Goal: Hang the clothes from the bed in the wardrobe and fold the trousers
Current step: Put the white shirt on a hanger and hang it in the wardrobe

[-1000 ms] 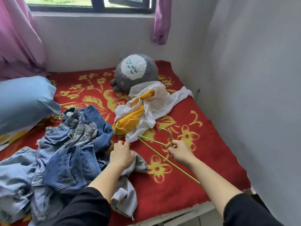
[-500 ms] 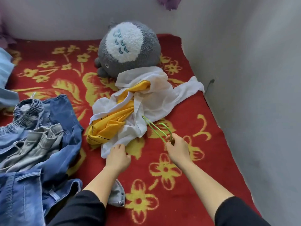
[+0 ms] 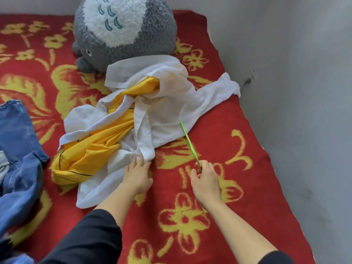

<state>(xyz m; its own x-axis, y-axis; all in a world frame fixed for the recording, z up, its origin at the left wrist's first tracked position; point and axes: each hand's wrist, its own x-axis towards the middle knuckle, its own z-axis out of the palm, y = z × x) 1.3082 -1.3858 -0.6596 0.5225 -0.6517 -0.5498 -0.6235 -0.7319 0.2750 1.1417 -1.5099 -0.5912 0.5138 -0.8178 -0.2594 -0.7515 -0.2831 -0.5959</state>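
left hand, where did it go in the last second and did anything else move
The left hand left the jeans pile, moved right to the white garment and now grips its lower edge. The right hand carried the green hanger forward until its tip reaches that garment. Unchanged: its grip on the hanger, the white garment lying against the plush toy.

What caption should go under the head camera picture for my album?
Left hand pinches the white garment on the red blanket while the right hand holds a green hanger.
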